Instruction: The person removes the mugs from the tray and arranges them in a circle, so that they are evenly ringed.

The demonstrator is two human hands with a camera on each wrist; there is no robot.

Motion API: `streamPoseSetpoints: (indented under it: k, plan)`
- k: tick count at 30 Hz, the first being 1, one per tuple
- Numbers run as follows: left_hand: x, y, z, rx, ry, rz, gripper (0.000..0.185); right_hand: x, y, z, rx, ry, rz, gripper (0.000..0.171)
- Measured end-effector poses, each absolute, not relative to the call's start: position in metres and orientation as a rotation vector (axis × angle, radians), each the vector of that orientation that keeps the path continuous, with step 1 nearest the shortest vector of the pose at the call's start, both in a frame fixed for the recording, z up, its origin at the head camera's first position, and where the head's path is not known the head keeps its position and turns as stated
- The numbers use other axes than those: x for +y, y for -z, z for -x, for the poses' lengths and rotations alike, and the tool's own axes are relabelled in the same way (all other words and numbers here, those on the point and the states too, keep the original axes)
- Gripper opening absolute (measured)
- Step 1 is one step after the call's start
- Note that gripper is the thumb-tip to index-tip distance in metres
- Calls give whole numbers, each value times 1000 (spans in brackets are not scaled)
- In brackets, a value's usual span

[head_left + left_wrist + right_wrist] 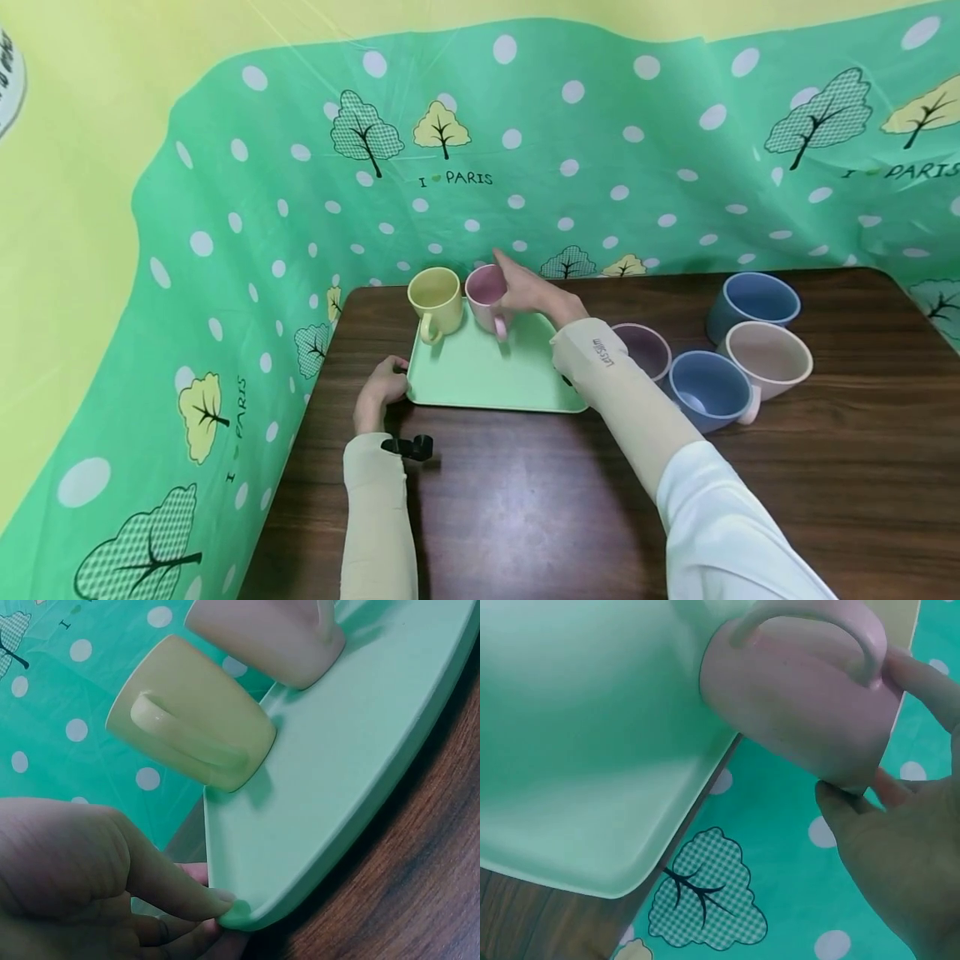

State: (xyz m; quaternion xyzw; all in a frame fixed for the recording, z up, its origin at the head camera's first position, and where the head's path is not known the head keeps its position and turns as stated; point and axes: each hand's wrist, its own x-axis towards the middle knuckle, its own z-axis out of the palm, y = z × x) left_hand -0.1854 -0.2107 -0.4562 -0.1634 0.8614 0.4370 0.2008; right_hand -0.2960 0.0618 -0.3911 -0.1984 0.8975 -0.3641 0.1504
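A light green tray lies on the dark wooden table, with a yellow mug and a pink mug at its far left edge. Both mug handles face the near side. My left hand pinches the tray's near left corner, thumb on top and fingers beneath, as the left wrist view shows. With my right hand I grip the pink mug near its rim; in the right wrist view the fingers and thumb lie on either side of the rim. The mug's base stands on the tray.
To the right of the tray, several mugs stand close together: a purple mug partly behind my right sleeve, a near blue mug, a pale pink mug and a far blue mug. A green dotted cloth hangs behind the table.
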Motion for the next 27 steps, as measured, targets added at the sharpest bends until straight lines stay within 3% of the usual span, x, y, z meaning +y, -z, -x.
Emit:
streamPoseSetpoints:
  k: [9,27]
  plan:
    - [-212,456,185,2407,-1217,454,49,58,386,288,2704,898,459,124]
    - [-213,454,184,2392,-1226,418,51,73,368,279,2701,686,568,117]
